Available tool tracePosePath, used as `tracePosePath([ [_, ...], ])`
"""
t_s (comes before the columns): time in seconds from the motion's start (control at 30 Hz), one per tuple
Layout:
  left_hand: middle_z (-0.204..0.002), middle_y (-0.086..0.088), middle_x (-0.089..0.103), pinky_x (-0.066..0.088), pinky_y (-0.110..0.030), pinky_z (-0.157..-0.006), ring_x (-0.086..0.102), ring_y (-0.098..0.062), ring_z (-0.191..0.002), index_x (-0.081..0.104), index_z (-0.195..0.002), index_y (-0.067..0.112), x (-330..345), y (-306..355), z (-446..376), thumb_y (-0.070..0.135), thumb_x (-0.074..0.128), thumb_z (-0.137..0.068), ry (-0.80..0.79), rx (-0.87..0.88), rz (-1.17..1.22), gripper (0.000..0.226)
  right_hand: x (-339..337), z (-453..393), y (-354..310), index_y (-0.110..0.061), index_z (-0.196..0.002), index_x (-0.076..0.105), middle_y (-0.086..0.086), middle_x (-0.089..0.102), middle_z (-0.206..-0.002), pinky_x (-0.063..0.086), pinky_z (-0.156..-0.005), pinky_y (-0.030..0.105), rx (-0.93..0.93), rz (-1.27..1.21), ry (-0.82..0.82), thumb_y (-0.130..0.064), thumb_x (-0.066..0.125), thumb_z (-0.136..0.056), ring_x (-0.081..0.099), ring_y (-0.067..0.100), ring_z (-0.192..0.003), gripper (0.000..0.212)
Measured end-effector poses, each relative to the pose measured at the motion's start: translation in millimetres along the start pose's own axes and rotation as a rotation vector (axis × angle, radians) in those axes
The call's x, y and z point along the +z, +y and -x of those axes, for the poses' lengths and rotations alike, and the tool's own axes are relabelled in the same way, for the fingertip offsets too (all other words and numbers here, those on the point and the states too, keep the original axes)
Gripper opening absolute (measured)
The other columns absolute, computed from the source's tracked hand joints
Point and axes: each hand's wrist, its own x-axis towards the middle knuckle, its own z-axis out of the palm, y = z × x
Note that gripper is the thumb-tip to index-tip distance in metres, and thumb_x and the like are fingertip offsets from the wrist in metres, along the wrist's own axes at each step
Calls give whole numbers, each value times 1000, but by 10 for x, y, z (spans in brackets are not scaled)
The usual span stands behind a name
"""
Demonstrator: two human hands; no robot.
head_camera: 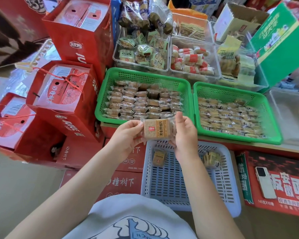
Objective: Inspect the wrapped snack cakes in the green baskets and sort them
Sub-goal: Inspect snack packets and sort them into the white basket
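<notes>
Over white basket (231, 187), both hands pinch snack cake (158, 129).

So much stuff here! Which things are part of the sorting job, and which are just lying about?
Part of the job:
held snack cake
left hand
right hand
left green basket
right green basket
white basket

Just lying about:
phone
red gift bags
clear tubs

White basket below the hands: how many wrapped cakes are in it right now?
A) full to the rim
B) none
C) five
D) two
D: the white basket holds just two, one brown wrapped cake near its far left and one paler wrapped cake near its far right, while the left hand and right hand hold a third cake above it.
</notes>
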Motion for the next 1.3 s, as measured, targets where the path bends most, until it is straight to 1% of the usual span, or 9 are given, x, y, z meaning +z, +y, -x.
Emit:
tracePosePath([
  [0.1,-85,-13,68,53,-24,-56,65,-16,-67,58,-104,0,-26,2,89,6,48,-104,-21,31,-28,12,-32,59,-35,-5,-109,60,9,69,-85,49,-48,21,28,-77,-123,-46,64,-88,67,16,-67,45],
  [0.23,-93,-20,65,55,-27,-58,59,-22,-74,58,-126,2,-80,57,140,3,51,-101,-95,60,-6,26,-51,109,-3,-14,-90,58,2,70,-74,47,-48,26,99,-180,-166,-28,56,-100,66,15,-62,17],
  [0.37,-75,-12,65,55,-31,-64,60,-21,-62,62,-103,2,-82,137,187,1,56,-98,-128,121,-160,8,-53,97,73,-15,-87,58,0,61,-66,36,-38,21,169,-150,-134,-37,47,-104,58,11,-51,29],
  [0.47,-75,-9,66,56,-29,-69,61,-18,-67,67,-94,4,-78,163,183,1,63,-96,12,146,-259,6,-64,2,166,-15,-110,55,0,55,-74,47,-49,23,114,199,23,-41,41,-106,57,10,-61,31],
  [0.53,-75,-5,69,57,-26,-67,63,-15,-69,68,-93,4,-63,164,163,3,65,-95,122,166,-269,4,-81,-26,205,-12,-103,57,3,57,-78,46,-61,29,-3,373,44,-42,41,-105,57,15,-69,34],
  [0.73,-86,-14,75,60,-26,-67,74,-20,-77,66,-101,1,-47,115,35,7,68,-95,314,116,-143,9,132,88,139,-8,-79,63,14,67,-71,55,-70,44,-114,587,-279,-65,46,-94,65,29,-68,61],
  [0.97,-68,-4,71,55,-26,-56,62,-13,-57,65,-87,6,-89,171,-57,16,78,-88,253,131,-442,16,257,-31,149,-16,-59,41,1,44,-54,30,-51,31,-272,725,-210,-35,63,-96,36,12,-50,47],
  [1.17,-55,11,55,37,-20,-51,43,-3,-48,64,-70,17,-157,183,-236,30,79,-85,291,306,-894,24,258,-202,128,-14,-61,39,0,41,-71,33,-58,31,-386,891,-248,-27,58,-99,41,16,-64,45],
  [1.3,-99,12,70,49,-24,-83,64,1,-92,67,-100,25,-191,254,-374,31,76,-90,149,314,-751,15,183,-344,-9,5,-75,54,7,44,-71,32,-63,32,-132,664,-350,-31,47,-105,41,16,-64,47],
])
